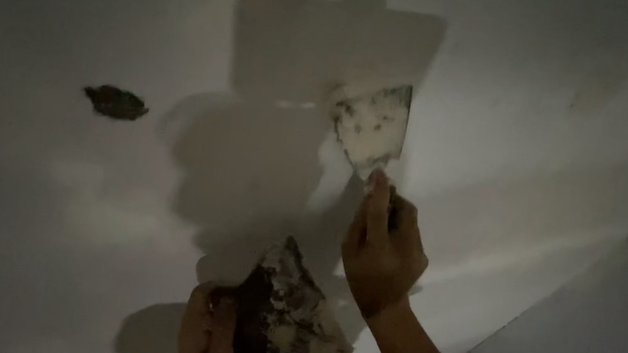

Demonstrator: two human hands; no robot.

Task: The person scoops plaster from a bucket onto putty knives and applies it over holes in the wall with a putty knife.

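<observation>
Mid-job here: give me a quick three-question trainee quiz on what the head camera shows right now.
1. True or false: the right hand presses a putty knife blade against the white surface.
2. What does the left hand hold?
A. a paint roller
B. a wide scraper caked with filler
C. a sanding block
3. Fill in: left of the putty knife, the white surface shows a dark ____.

Key: 1 true; 2 B; 3 hole (a gouge or unfilled patch).
</observation>
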